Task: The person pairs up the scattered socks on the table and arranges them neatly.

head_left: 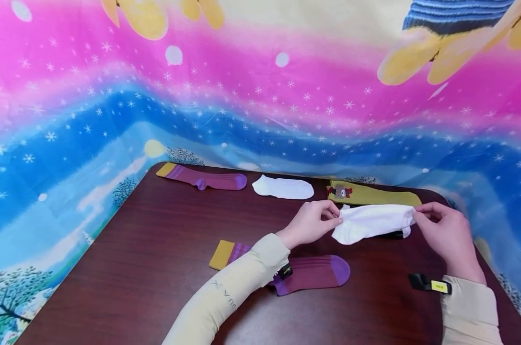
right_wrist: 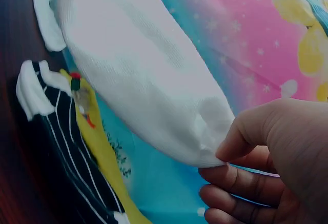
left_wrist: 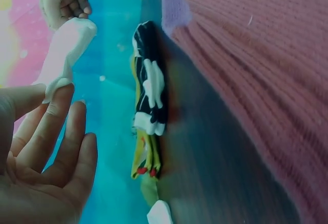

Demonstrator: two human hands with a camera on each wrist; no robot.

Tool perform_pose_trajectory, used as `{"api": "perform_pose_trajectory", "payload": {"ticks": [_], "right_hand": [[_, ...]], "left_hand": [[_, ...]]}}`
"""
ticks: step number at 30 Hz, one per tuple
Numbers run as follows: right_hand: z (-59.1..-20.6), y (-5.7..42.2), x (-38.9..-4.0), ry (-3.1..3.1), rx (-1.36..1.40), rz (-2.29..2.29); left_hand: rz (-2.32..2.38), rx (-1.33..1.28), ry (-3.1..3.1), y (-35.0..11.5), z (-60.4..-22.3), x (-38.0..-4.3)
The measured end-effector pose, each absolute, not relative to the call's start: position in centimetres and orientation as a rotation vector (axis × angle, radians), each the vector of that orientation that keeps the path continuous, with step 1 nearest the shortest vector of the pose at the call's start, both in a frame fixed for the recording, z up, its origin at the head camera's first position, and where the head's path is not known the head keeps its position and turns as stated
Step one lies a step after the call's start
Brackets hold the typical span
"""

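Stretched between both hands, a white sock [head_left: 372, 221] hangs above the right part of the table. My left hand [head_left: 310, 221] pinches its cuff end between thumb and fingertips, as the left wrist view also shows. My right hand [head_left: 450, 235] pinches the toe end between thumb and forefinger [right_wrist: 246, 137]. Under the held sock lies a black sock with white lines [right_wrist: 77, 142], mostly hidden in the head view. Just behind it is a yellow-green sock [head_left: 381, 194] with an animal face. A purple-maroon sock [head_left: 312, 275] lies below my left forearm, partly covered by the sleeve.
Along the table's far edge lie another purple-maroon sock [head_left: 213, 179] with a yellow cuff and a second white sock [head_left: 283, 187]. The dark wooden table [head_left: 126, 268] meets a colourful printed cloth [head_left: 243, 129] behind and at the sides.
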State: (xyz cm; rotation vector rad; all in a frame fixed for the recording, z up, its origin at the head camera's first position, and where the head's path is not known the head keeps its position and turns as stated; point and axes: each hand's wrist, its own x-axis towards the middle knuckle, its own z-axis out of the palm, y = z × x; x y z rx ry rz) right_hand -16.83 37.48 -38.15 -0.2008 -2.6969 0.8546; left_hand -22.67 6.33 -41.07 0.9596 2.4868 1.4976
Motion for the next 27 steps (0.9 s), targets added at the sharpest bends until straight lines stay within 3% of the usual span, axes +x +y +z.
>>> {"api": "perform_pose_trajectory", "payload": {"ticks": [27], "right_hand": [[-41.5,42.2,-15.4,-3.047,-0.148,0.821]], "left_hand": [[0.726,0.942,2.685,11.5,-42.6,-21.8]]}}
